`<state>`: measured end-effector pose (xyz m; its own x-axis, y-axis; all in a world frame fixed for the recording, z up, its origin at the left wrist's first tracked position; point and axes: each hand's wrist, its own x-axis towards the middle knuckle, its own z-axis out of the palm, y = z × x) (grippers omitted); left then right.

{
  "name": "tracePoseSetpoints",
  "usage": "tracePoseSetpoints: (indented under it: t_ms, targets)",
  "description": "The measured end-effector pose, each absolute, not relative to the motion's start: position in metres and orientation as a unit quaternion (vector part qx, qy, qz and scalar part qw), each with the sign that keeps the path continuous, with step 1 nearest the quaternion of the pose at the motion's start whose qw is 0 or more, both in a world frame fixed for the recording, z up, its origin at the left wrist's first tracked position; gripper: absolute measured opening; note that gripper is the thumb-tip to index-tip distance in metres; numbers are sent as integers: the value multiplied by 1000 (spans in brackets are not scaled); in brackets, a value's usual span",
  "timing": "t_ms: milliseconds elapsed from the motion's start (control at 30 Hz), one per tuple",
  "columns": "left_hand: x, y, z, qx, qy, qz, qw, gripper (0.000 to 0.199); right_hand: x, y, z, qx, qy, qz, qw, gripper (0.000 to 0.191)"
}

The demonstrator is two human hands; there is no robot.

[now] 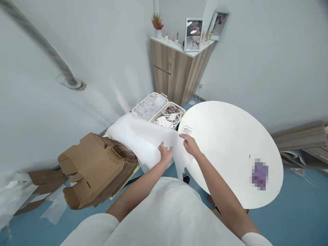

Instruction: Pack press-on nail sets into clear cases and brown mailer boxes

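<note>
A thin white packing foam sheet (143, 135) lies across the left table and droops over the gap towards the round table. My left hand (166, 153) is over its near part, with thumb and forefinger apart and the other fingers curled. At the right end of the sheet, beside the round table's left edge, my right hand (190, 144) pinches the foam, the forefinger stretched along it. Just beyond that fingertip a small printed card (186, 130) rests on the round white table (230, 136).
Flattened brown cardboard boxes (94, 167) are stacked at the left. Behind the foam stand a basket of clear plastic packs (151, 105) and a basket of printed cards (169, 116). A wooden cabinet (174, 68) fills the corner. A blurred purple item (259, 174) lies on the round table.
</note>
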<state>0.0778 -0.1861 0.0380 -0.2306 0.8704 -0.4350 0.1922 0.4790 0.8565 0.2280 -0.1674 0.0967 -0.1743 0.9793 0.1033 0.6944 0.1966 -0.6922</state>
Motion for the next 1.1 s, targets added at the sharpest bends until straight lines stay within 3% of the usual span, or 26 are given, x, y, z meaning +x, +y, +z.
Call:
tracePoseSetpoints:
  t_ms: [100, 267, 467, 600, 767, 1000, 1100]
  targets:
    - [102, -191, 40, 403, 712, 329, 472, 65, 271, -189, 94, -631, -608, 312, 368, 47]
    - [153, -207, 37, 431, 693, 282, 505, 72, 346, -242, 82, -701, -442, 357, 430, 48]
    - [221, -240, 22, 484, 618, 163, 597, 79, 406, -317, 39, -757, -338, 295, 476, 54]
    - [249, -248, 15, 538, 622, 146, 550, 85, 426, -365, 7, -790, -338, 279, 430, 52]
    - [261, -246, 12, 610, 592, 157, 502, 76, 434, -395, -10, -837, -340, 255, 345, 50]
    - [257, -243, 4, 691, 546, 144, 450, 51, 433, -369, 6, -871, -442, 98, 189, 39]
    - [255, -244, -1, 716, 530, 139, 432, 45, 431, -345, 13, -802, -559, 135, 162, 37]
